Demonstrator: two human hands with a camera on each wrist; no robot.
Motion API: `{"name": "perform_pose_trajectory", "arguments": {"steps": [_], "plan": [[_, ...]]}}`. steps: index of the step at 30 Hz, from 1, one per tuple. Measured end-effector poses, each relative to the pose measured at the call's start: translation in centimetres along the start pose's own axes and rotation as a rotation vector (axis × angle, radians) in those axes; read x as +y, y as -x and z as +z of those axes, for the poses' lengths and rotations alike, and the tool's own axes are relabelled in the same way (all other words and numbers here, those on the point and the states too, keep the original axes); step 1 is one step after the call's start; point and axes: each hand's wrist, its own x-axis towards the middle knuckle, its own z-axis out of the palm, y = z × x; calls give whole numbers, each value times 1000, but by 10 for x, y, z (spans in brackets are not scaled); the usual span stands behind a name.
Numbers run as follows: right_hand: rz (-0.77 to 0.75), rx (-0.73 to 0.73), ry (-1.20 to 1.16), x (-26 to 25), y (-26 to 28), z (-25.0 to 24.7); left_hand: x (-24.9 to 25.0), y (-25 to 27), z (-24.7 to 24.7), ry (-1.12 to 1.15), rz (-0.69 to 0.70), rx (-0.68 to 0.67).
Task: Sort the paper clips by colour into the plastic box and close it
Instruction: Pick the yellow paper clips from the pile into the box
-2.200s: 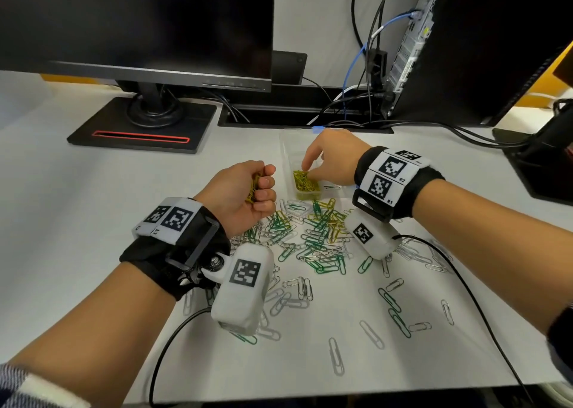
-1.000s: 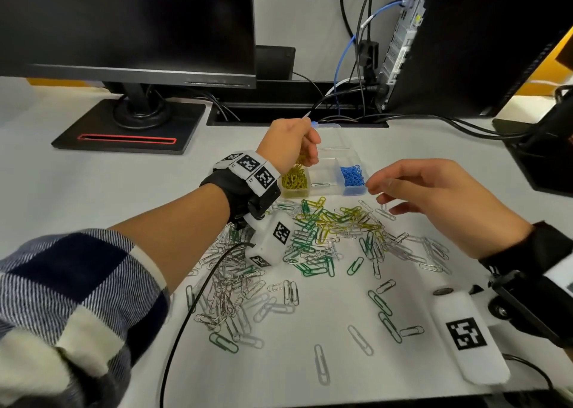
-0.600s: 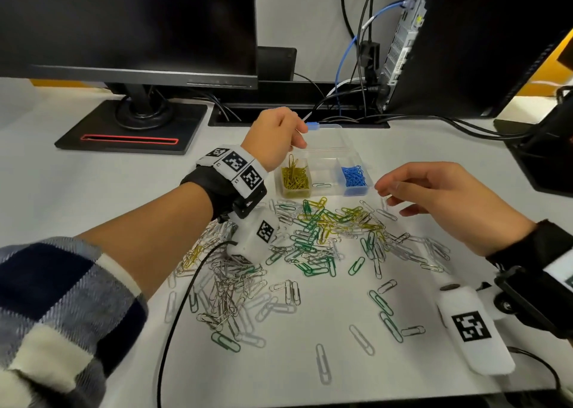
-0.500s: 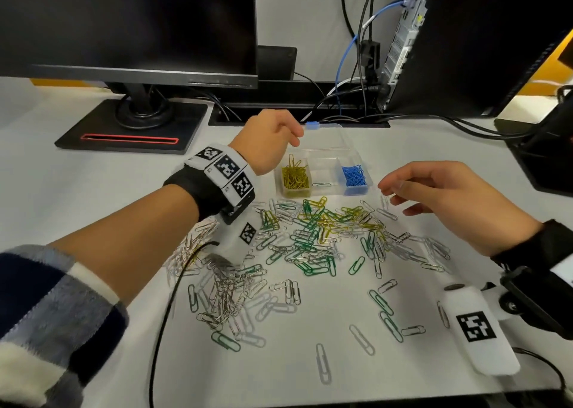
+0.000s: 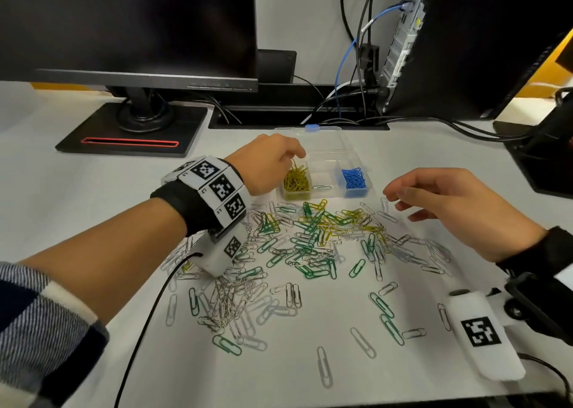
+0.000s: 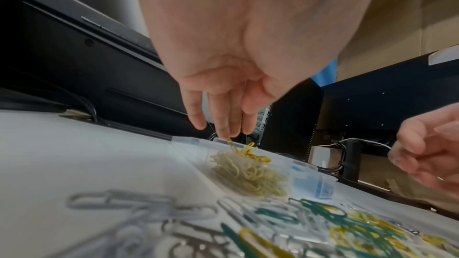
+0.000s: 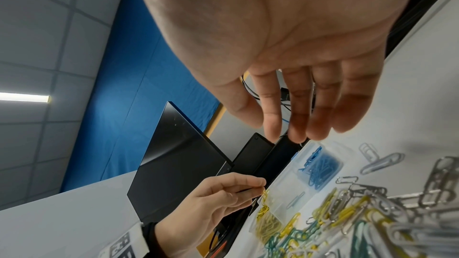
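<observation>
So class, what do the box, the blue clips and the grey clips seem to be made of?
Box: clear, glossy plastic, since the desk shows through its walls.
Blue clips: probably wire with a coloured coating; the colour is even and matt.
Grey clips: probably bare metal wire, silvery with a slight shine, though a pale coating cannot be ruled out.

White desk (image 5: 77, 209) — clips (image 5: 310, 243), box (image 5: 328, 172)

White desk (image 5: 77, 190) — black monitor (image 5: 130, 23) (blue wall panel (image 7: 139, 66) behind)
</observation>
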Motion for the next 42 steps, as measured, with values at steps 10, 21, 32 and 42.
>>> {"name": "perform_pose_trajectory", "arguments": {"steps": [10, 21, 32, 42], "plan": [[8, -10, 9, 5, 4, -2, 0, 4, 6, -144, 21, -68], [16, -16, 22, 4, 5, -3, 8, 6, -1, -246, 51, -115], [32, -26, 31, 4, 6, -3, 11, 10, -2, -311, 151, -128], [19, -34, 32, 2, 6, -2, 12, 16, -7, -268, 133, -101]]}}
